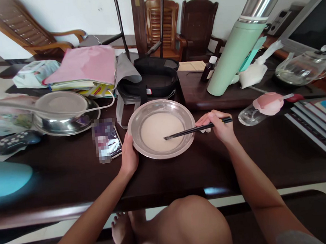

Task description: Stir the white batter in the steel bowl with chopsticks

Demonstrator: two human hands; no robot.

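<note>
A round metal bowl (136,139) holding a pale, milky liquid (160,128) rests on the dark wooden table in front of me. My left hand (129,154) grips its left rim, the fingers partly hidden by the bowl. From the right, my right hand (218,127) holds a pair of black chopsticks (192,130), their tips dipped into the liquid near the middle. A few small white bits (206,130) lie beneath the right fingers, too little visible to name. Left of the bowl is a phone (115,142) with its screen lit.
An upturned metal basin (64,124) and a game controller (15,143) lie at left. Behind the bowl is an open black bag (154,83). A tall green thermos (228,56), a pink-lidded clear cup (267,104), a glass teapot (297,68) and stacked books (316,128) occupy the right.
</note>
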